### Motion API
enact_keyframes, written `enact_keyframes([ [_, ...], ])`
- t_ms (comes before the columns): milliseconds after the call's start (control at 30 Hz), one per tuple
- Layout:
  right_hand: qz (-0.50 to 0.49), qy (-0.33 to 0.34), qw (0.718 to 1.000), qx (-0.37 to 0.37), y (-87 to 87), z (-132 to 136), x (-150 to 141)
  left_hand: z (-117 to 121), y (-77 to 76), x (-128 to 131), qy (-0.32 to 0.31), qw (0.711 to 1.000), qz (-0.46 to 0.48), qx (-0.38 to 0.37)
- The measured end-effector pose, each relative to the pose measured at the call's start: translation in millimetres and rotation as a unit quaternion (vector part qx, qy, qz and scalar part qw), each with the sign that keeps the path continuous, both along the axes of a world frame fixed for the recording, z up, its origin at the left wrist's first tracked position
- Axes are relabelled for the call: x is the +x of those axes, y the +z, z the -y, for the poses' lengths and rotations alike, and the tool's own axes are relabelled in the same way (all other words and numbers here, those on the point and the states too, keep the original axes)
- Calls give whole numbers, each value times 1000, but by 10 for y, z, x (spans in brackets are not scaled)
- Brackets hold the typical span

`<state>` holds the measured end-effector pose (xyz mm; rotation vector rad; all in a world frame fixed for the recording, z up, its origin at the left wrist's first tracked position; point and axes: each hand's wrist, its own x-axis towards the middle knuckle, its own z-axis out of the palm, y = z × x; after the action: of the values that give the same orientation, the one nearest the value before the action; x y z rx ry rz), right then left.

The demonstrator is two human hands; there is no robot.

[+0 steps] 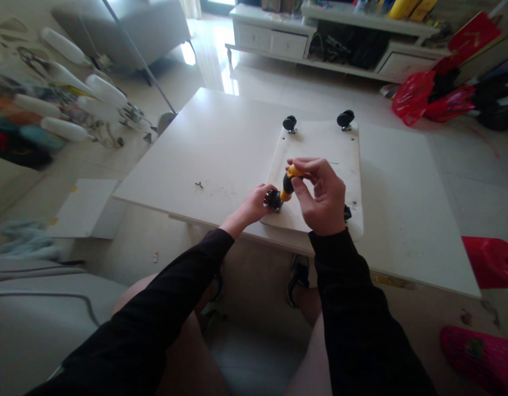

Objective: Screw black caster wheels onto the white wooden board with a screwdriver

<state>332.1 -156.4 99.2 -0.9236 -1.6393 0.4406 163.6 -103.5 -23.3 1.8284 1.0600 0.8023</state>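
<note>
A small white board (320,151) lies on a larger white panel (221,137), with black caster wheels at its far corners (290,123) (345,119). My right hand (325,195) is closed round the black-and-orange handle of a screwdriver (287,183), held upright over the board's near left corner. My left hand (256,202) pinches a black caster wheel (274,199) at that corner, right under the screwdriver's tip. Another caster (347,212) shows partly behind my right wrist.
A small screw (199,185) lies on the panel to the left. A white block (87,208) sits on the floor at left, red bags (427,96) at the back right, a red object (491,261) by the panel's right edge.
</note>
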Motion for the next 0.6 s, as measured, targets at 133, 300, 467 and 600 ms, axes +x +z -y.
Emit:
enact_keyframes([
  [133, 16, -88, 994, 61, 21, -10, -1, -7, -16, 3, 5, 1000, -12, 7],
  [300, 5, 5, 1000, 5, 36, 39, -28, -5, -4, 3, -6, 1000, 6, 1],
  [467, 11, -34, 998, 45, 41, 23, -59, -1, 29, -2, -4, 1000, -15, 6],
  [600, 17, -39, 998, 42, 32, 20, -66, 13, 60, 2, 0, 1000, -27, 12],
])
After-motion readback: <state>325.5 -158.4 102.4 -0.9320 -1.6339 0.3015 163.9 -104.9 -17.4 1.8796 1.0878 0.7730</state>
